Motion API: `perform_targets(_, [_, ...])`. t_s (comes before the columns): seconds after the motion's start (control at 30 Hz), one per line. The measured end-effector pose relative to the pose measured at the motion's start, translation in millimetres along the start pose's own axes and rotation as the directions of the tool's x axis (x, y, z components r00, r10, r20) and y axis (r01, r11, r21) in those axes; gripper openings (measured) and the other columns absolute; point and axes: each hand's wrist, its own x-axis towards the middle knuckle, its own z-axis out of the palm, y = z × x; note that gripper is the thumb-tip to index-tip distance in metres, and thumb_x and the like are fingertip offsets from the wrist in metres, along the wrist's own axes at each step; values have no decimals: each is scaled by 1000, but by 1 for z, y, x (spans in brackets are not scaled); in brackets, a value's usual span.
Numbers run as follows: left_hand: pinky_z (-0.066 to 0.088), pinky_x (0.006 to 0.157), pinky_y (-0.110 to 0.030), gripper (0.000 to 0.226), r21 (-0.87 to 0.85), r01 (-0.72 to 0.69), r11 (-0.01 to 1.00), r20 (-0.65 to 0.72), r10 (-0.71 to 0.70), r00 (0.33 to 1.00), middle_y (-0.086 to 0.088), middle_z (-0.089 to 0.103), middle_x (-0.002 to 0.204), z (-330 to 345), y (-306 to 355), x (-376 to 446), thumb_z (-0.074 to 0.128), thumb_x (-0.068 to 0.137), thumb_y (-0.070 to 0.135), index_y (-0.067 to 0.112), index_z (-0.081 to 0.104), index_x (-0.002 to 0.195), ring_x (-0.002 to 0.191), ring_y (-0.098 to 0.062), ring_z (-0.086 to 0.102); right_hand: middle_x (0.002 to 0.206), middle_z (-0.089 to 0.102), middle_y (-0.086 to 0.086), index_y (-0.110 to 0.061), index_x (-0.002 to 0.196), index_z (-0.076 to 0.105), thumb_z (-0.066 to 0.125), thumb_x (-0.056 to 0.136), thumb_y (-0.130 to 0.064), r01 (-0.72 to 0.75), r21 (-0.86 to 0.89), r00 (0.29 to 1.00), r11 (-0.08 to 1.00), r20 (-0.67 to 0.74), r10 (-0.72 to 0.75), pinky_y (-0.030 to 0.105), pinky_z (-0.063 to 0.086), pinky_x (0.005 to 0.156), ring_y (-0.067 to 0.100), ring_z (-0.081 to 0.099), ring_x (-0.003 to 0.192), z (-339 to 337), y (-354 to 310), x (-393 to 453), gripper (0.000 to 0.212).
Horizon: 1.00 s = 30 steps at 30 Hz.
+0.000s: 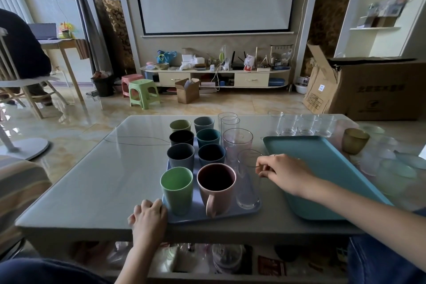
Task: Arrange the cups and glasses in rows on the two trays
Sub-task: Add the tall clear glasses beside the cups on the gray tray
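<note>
A lilac tray at the table's front holds two rows of coloured cups, among them a green cup and a pink mug, plus a right-hand row of clear glasses. My right hand pinches the rim of the nearest tall clear glass, which stands on that tray. My left hand rests curled on the table against the tray's front left corner. A teal tray lies bare to the right. Several short clear glasses stand behind it.
An amber glass and several frosted and greenish glasses stand on the table's right side. The table's left half shows bare glass top. A person sits at far left. Cardboard boxes stand on the floor at right.
</note>
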Motion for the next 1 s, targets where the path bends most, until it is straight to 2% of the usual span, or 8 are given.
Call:
perform_targets(0.17, [27,94,-42,24,-10,3,1000,27,-3,1000,-3,39,92,0,0,0,31,95,33,22,50,86,104,-29,39,90,66,-11,-37,132,40,58,90,-9,-18,203,998,979,-55,29,38,53,79,11,63,79,6,9,-7,53])
perform_targets(0.27, [27,95,-42,26,31,-4,1000,56,2,998,-5,41,95,-3,1,1,30,95,34,20,52,90,105,-29,40,80,65,-1,-24,109,44,55,91,-7,-147,392,970,908,-120,209,41,57,65,21,65,65,17,21,-14,27])
perform_targets(0.37, [27,94,-41,27,56,-12,998,91,7,996,-8,46,102,-7,1,5,28,95,33,20,52,92,106,-29,39,77,60,7,-17,90,42,48,96,-17,-439,545,889,714,149,432,31,51,39,23,60,54,36,25,-19,9])
perform_targets(0.5, [30,93,-41,29,130,-11,991,128,-6,992,-9,52,110,-6,4,19,26,95,32,21,52,102,111,-28,43,81,56,12,-12,100,38,37,101,-24,-651,466,754,600,492,436,27,50,37,22,61,53,71,23,-17,12])
perform_targets(0.63, [32,93,-40,24,145,-10,989,161,-13,987,-8,55,115,-5,4,37,25,96,29,22,48,96,114,-27,44,69,55,10,-11,92,46,41,100,-26,-657,436,749,615,473,464,24,45,33,21,58,40,99,23,1,18])
perform_targets(0.77, [31,90,-39,15,156,-59,986,168,33,985,-7,56,118,-4,4,54,26,96,24,24,39,88,116,-27,44,81,56,4,-18,83,51,46,97,-36,-497,251,835,831,399,379,23,37,55,19,55,76,111,25,20,23])
perform_targets(0.87, [32,89,-39,17,199,-91,976,160,59,985,-7,57,118,-1,3,63,28,96,22,21,44,91,116,-28,45,89,56,8,-13,96,56,45,98,-28,-501,304,829,810,438,348,23,35,60,19,53,79,112,19,28,18])
perform_targets(1.0, [33,87,-39,20,237,-109,965,140,77,987,-7,57,117,1,4,65,30,94,20,18,49,99,115,-29,46,72,50,3,-16,74,47,43,98,-20,-535,410,832,739,407,377,24,34,46,17,48,60,122,16,32,25])
